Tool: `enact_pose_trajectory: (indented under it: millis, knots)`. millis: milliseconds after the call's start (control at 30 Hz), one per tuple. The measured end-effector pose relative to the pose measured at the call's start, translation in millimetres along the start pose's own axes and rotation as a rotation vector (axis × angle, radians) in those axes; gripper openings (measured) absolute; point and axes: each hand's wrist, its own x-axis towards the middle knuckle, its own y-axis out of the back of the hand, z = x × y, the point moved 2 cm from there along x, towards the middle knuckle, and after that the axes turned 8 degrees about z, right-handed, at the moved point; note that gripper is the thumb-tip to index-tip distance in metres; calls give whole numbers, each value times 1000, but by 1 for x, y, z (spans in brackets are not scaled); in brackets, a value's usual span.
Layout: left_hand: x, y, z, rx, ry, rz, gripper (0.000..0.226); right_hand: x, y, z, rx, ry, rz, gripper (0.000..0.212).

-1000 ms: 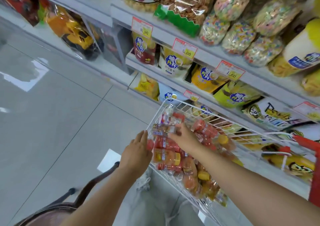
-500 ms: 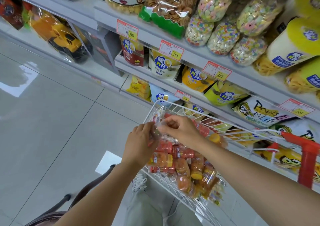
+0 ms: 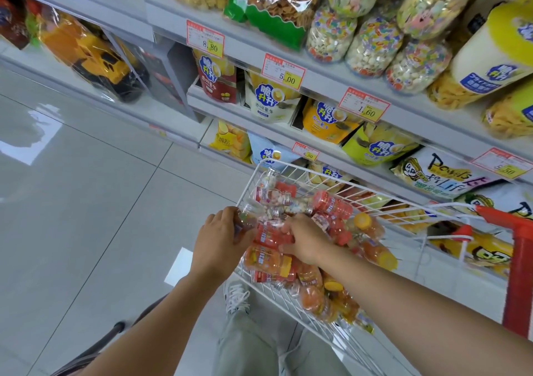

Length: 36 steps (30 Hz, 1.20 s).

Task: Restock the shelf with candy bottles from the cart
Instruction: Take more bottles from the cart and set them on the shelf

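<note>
A white wire cart (image 3: pixel 317 175) holds a heap of candy bottles (image 3: pixel 331 205), most with red or orange labels, a few clear with pastel candies. At the cart's near left corner my left hand (image 3: pixel 220 238) grips a clear candy bottle (image 3: pixel 245 217). My right hand (image 3: pixel 307 241) is down in the heap, its fingers curled over a red-labelled bottle (image 3: pixel 266 235). The shelf (image 3: pixel 323 82) rises just behind the cart, with price tags along its edges.
Snack bags and jars of pastel candy (image 3: pixel 372 46) fill the shelves. The cart's red handle (image 3: pixel 519 263) stands at the right. Grey floor tiles (image 3: pixel 86 202) spread to the left. My leg and white shoe (image 3: pixel 236 297) are below the cart, and a dark chair back (image 3: pixel 95 344) sits at bottom left.
My right hand lifted a clear bottle out of the heap and passed it to my left hand, then dropped back onto the bottles. The view has tilted up along the shelf.
</note>
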Motion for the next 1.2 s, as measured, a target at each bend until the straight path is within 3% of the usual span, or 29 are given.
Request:
enact_pose_trajectory:
  millis: [200,367,633,767,933,1033,1200]
  knots:
    - [5,10,5,-6,-25,32,35,-12,19,-5,86,115,96,33]
    - [10,38,36,-79,-79,101,28,-31,75,-11,417,166,340,26]
    - [22,137,176,-449,-319,298,24,-111,230,-43,688,434,814,28]
    - [19,197,254,-567,-524,346,16,-158,303,-57,742,562,1045,27]
    - [12,253,329,-660,-693,416,12,-204,378,-66,764,719,1204,30]
    - [21,271,365,-666,-769,442,23,-215,417,-63,788,740,1285,27]
    - [54,283,416,-659,-694,390,15,-200,473,-39,772,658,1393,33]
